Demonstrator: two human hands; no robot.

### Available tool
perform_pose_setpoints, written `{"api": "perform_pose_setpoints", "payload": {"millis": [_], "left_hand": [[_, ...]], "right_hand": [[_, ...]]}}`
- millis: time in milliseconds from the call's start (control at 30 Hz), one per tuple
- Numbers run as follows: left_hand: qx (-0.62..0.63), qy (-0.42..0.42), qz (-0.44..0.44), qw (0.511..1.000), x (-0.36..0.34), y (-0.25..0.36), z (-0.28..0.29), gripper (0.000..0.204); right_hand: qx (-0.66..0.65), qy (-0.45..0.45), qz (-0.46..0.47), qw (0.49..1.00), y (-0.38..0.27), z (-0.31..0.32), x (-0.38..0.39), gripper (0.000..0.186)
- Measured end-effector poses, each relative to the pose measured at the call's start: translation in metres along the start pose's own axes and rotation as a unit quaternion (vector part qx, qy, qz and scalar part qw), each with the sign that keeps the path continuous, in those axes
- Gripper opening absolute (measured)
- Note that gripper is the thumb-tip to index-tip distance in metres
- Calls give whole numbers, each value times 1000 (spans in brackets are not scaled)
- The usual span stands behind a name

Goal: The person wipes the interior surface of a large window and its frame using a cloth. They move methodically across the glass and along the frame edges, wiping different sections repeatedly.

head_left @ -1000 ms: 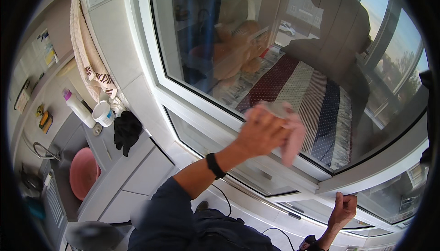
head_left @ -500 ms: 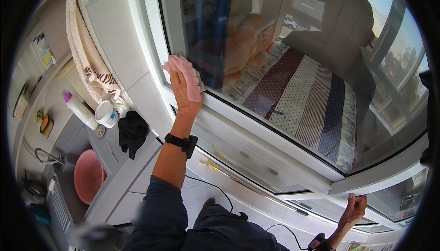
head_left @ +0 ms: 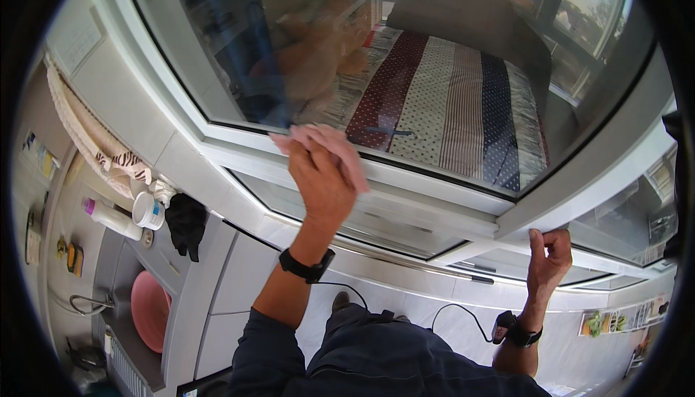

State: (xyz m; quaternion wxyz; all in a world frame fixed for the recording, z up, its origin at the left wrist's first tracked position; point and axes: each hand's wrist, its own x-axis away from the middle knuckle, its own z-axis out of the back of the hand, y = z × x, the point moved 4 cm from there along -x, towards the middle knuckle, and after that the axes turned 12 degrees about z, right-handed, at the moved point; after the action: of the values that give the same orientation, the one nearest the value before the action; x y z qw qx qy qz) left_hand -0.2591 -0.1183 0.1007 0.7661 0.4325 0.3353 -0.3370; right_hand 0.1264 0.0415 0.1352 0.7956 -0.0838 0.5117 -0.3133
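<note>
My left hand (head_left: 318, 180) presses a folded pink cloth (head_left: 337, 152) against the lower rail of a white-framed window (head_left: 427, 183), at the glass edge. My right hand (head_left: 546, 259) has its fingers curled on the frame below the window's right corner (head_left: 510, 223), a dark strap on the wrist. Behind the glass lies a quilt (head_left: 463, 107) in maroon, cream, striped and navy bands. Dark and tan reflections overlie the glass, partly hiding what is behind.
At left: sink with pink basin (head_left: 148, 310), faucet (head_left: 87, 303), white bottle (head_left: 112, 216), tub (head_left: 148, 209), black cloth (head_left: 184, 227) and hanging towel (head_left: 90, 129). A black cable (head_left: 463, 306) runs near my legs. Plants (head_left: 595, 324) stand at lower right.
My left hand with the cloth went to the pane's lower left corner, then slid right along the rail. The view shifted, raising the window in the picture. My right hand stays on the frame.
</note>
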Motion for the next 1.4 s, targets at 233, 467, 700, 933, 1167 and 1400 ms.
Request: {"api": "perform_pose_setpoints", "payload": {"millis": [233, 467, 700, 933, 1167, 1400], "left_hand": [[85, -11, -141, 986, 58, 124, -28, 38], [232, -116, -201, 945, 91, 217, -43, 44], [308, -124, -157, 930, 91, 213, -47, 33], [261, -134, -203, 934, 93, 170, -33, 36], [199, -42, -168, 965, 72, 126, -23, 18], [144, -6, -197, 970, 26, 8, 7, 21]], "right_hand": [[10, -5, 47, 999, -6, 5, -5, 26], [36, -39, 43, 998, -3, 3, -3, 23], [19, -44, 30, 998, 1, -1, 1, 22], [18, -40, 19, 999, 10, -2, 4, 20], [28, -64, -20, 997, 14, 0, 7, 18], [31, -72, -15, 997, 21, 2, 11, 20]]}}
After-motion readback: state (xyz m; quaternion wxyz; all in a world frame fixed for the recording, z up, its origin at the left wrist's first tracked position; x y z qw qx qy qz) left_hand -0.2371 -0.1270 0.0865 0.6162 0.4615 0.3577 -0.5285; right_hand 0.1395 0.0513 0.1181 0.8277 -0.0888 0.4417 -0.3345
